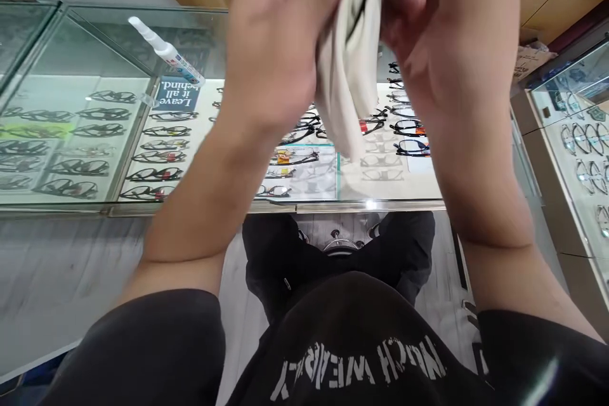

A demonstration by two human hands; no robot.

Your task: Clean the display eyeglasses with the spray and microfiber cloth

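Both my hands are raised close to the camera at the top of the head view, partly cut off by the frame edge. My left hand (280, 32) is closed on a cream cloth (349, 76), which hangs down from it in folds. A thin dark curved strip (364, 3) lies against the cloth; its kind does not show. Beside the cloth, my right hand (442, 32) has its fingers curled in, and what they hold is hidden above the frame. A white pointed-tip bottle (174, 58) lies on the glass counter to the left.
Below my hands stands a glass display counter (204, 207) with rows of eyeglasses (159, 157) inside. A blue sign (177, 95) is by the left rows. Another eyewear case (552, 165) stands at right. My legs are under the counter's front edge.
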